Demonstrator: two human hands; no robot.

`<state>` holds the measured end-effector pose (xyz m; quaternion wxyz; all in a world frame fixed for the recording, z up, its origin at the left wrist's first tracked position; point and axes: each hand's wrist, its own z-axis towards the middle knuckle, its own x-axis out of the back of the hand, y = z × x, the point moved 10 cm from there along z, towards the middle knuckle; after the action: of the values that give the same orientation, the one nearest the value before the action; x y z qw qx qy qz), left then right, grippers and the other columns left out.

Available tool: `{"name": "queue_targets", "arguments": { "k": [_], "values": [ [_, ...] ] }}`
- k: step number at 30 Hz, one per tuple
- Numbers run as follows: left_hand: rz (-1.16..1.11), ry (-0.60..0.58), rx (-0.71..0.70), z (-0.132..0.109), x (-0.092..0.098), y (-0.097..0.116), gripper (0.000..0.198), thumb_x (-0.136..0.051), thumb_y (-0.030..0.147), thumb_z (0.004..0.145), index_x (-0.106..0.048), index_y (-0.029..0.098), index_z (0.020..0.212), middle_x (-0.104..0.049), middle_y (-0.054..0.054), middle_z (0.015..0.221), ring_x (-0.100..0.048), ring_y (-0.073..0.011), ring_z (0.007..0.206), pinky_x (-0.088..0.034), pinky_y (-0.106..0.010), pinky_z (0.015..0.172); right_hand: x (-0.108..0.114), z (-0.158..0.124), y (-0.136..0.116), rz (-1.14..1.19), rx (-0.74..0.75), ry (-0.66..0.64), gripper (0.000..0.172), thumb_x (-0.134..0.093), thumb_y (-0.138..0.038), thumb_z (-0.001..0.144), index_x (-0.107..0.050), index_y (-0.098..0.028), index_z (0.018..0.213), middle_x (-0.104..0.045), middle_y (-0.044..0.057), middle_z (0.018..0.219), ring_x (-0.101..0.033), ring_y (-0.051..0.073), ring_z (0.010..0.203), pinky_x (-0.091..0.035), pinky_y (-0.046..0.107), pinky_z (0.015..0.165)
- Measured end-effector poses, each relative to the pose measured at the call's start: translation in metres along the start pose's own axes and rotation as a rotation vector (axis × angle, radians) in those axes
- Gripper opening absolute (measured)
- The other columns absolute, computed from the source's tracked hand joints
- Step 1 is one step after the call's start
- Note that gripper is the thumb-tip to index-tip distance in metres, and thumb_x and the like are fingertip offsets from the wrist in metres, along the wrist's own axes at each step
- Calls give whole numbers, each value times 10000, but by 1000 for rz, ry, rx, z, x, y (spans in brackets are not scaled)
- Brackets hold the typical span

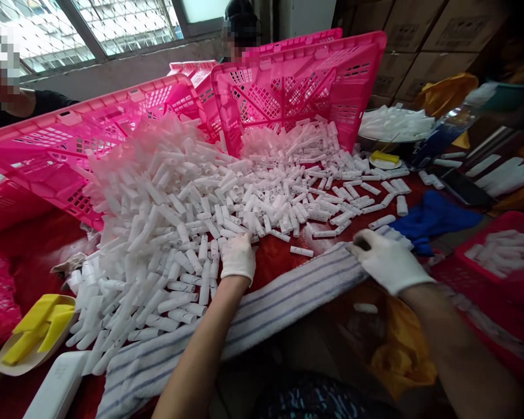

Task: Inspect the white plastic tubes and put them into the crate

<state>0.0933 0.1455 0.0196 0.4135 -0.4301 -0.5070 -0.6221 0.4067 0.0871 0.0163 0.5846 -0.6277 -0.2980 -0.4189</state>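
Observation:
A big heap of small white plastic tubes (179,209) covers the red table (35,250). My left hand (238,256), in a white glove, reaches into the near edge of the heap with fingers curled among the tubes; what it grips is hidden. My right hand (386,262), also gloved, is closed and rests on the far end of a striped white towel (262,302) that lies along the table's front edge. One loose tube (301,251) lies between the two hands.
Pink plastic crates (297,81) stand tipped behind the heap. A blue cloth (432,218) lies right, by a red basket (502,250) of tubes. A bowl with yellow pieces (39,331) sits front left. Other people sit at the back. Cardboard boxes (423,46) stack at the rear right.

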Motion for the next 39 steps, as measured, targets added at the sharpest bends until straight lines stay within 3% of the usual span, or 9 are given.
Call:
{"name": "queue_targets", "arguments": {
  "k": [4,7,13,16,23,26,30,34,39],
  "values": [
    [-18,-35,16,5,-12,-1,156,-595,213,814,-711,161,904,-670,-144,915,-595,-312,968,-435,-436,846,-32,45,-33,-105,79,-48,285,-583,-259,820,-680,-201,1082,-678,143,1030,-631,295,929,-457,381,789],
    [-79,-27,44,-14,-13,5,186,-579,298,851,-698,208,962,-667,-101,967,-612,-245,929,-459,-364,814,-50,51,-49,-99,66,-94,305,-584,-260,831,-660,-213,1122,-660,155,1036,-640,311,908,-465,442,803],
    [-924,46,60,-54,-6,35,225,-509,332,914,-581,192,1076,-657,-57,1010,-637,-142,909,-485,-272,855,-44,1,-100,948,112,-138,325,-631,-491,820,-594,-216,989,-659,50,945,-632,190,871,-511,344,808],
    [-1088,3,61,-67,-8,51,217,-530,332,903,-565,185,1058,-639,-69,1043,-623,-149,953,-482,-276,878,-47,-13,-116,1125,52,-219,364,-728,-510,726,-633,-199,890,-667,32,850,-623,170,789,-512,312,752],
    [-1091,-298,225,-90,-24,57,311,-548,418,878,-591,172,1064,-633,-10,807,-560,-106,663,-470,-218,627,-29,-10,-121,925,236,-287,245,-684,-425,785,-625,-189,817,-612,14,774,-569,162,745,-475,295,695],
    [-1019,-259,183,-90,-16,58,251,-588,357,855,-625,164,1011,-663,-27,855,-596,-129,739,-489,-241,696,-25,-14,-130,756,330,-371,188,-665,-376,793,-620,-194,803,-592,4,742,-532,147,675,-457,281,630],
    [-959,-122,83,-87,-3,68,225,-598,308,856,-631,168,1029,-688,-52,944,-638,-153,841,-505,-267,791,-28,-21,-146,736,270,-448,215,-615,-412,820,-598,-200,788,-570,-9,713,-523,141,663,-448,269,622],
    [-929,1,66,-85,2,72,191,-582,269,869,-630,162,1018,-693,-60,913,-648,-156,818,-517,-273,775,-34,-27,-155,954,217,-390,312,-543,-496,861,-578,-214,988,-596,27,871,-561,165,778,-468,290,695],
    [-946,-2,194,-87,-11,58,225,-615,315,849,-633,170,1019,-693,-44,884,-658,-163,794,-532,-272,736,-46,-25,-113,1184,-17,-187,319,-563,-538,848,-548,-229,924,-539,-19,719,-479,119,587,-420,251,544]
  ]
}}
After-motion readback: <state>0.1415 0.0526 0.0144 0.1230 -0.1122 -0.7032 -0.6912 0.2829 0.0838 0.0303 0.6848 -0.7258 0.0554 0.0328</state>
